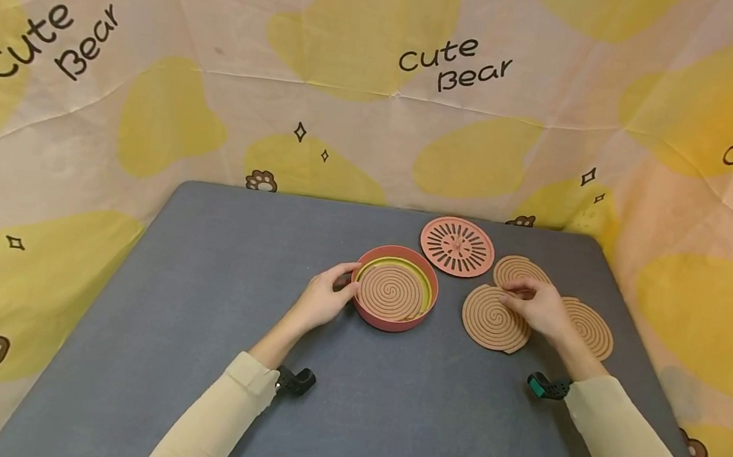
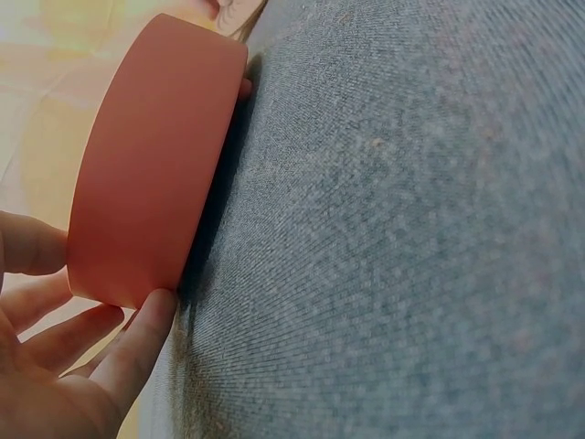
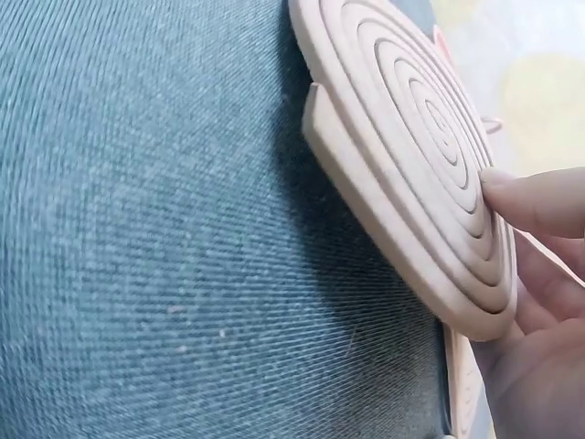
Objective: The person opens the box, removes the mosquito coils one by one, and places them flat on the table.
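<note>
My left hand point(image 1: 326, 295) holds the left side of a round pinkish-red mosquito coil box point(image 1: 388, 325), its fingers spread along the outer wall from rim to base in the left wrist view. Inside the box lies a brown spiral mosquito coil point(image 1: 390, 291), ringed by a yellow-green band point(image 1: 427, 292). My right hand point(image 1: 539, 310) pinches the edge of another mosquito coil point(image 3: 402, 155) between thumb and fingers. That coil is tilted, with a shadow on the cloth below it. Two more mosquito coils, one behind point(image 1: 515, 268) and one to the right point(image 1: 590, 330), lie partly hidden by the right hand.
A pink slotted lid point(image 1: 457, 247) lies behind the box, close to the table's back edge. The blue-grey cloth-covered table point(image 1: 236, 259) meets a yellow and cream patterned curtain point(image 1: 358, 56) at the back and sides. Each wrist wears a dark strap.
</note>
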Motion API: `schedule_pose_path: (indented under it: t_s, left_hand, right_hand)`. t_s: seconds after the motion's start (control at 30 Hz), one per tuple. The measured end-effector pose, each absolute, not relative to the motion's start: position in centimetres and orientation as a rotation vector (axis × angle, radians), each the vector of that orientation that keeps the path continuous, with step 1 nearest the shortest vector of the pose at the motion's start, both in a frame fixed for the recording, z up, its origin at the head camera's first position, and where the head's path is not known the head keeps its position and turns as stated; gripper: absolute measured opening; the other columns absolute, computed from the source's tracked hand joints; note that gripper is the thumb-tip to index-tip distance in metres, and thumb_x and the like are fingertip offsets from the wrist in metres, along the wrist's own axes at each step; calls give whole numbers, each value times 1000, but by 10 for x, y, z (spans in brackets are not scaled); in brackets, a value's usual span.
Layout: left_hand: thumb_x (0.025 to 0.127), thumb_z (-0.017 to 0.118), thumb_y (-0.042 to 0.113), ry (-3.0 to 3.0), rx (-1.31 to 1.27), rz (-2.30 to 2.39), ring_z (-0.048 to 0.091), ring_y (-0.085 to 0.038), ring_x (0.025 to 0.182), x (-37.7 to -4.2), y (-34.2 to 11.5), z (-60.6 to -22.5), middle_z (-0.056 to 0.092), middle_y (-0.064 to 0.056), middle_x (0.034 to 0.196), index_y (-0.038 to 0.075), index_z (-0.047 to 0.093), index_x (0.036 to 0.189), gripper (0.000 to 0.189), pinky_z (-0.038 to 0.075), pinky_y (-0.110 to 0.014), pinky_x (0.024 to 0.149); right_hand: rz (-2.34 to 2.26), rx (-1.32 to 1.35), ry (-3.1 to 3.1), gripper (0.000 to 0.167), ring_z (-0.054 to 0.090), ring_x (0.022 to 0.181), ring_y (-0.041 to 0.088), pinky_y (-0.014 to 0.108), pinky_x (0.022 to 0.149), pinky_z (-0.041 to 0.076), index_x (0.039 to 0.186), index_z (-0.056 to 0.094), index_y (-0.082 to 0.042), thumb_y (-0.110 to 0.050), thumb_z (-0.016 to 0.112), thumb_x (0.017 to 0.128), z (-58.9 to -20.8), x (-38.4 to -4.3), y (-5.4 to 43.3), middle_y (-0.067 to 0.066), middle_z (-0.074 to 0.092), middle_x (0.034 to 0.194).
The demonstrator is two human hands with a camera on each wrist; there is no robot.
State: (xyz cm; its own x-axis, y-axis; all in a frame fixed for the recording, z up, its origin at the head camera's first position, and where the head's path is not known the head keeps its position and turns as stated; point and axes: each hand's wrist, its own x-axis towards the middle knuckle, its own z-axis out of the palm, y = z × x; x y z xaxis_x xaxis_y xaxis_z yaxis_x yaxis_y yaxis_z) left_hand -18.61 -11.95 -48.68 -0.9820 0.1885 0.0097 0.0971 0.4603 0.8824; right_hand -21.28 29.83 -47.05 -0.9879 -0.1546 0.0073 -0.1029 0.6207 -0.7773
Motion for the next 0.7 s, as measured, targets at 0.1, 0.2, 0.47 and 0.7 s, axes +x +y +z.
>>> schedule_pose_path:
  t_s: [0.1,0.2,0.47,0.7]
  left_hand:
    - [104,61,20,2605,251,1565,59,-25,129,-186,-119,-486,57,-11,144,14,55,147,44,52,-46,99]
    - [104,61,20,2602,254,1566,59,-26,129,-186,-119,-486,57,-11,145,14,55,147,44,52,-46,100]
    - [104,61,21,2610,255,1557,59,-26,129,-186,-118,-485,57,-11,144,14,55,147,44,51,-46,100]
    - [103,62,21,2619,252,1551,58,-27,129,-185,-118,-484,57,-10,145,15,55,147,44,50,-48,101]
  right_hand:
    - [-1272,-254,2807,29,65,92,18,16,72,49,115,71,7,-11,76,92,-474,-215,298,23,69,111]
    - [-1203,-291,2860,27,66,92,21,17,73,49,113,73,5,-11,77,92,-478,-218,299,20,71,106]
    - [-1063,-348,2907,26,68,98,33,39,81,54,114,73,3,-11,74,93,-479,-220,298,18,72,107]
    - [-1039,-363,2919,26,69,99,36,47,83,54,115,73,4,-10,73,93,-475,-218,296,20,73,107]
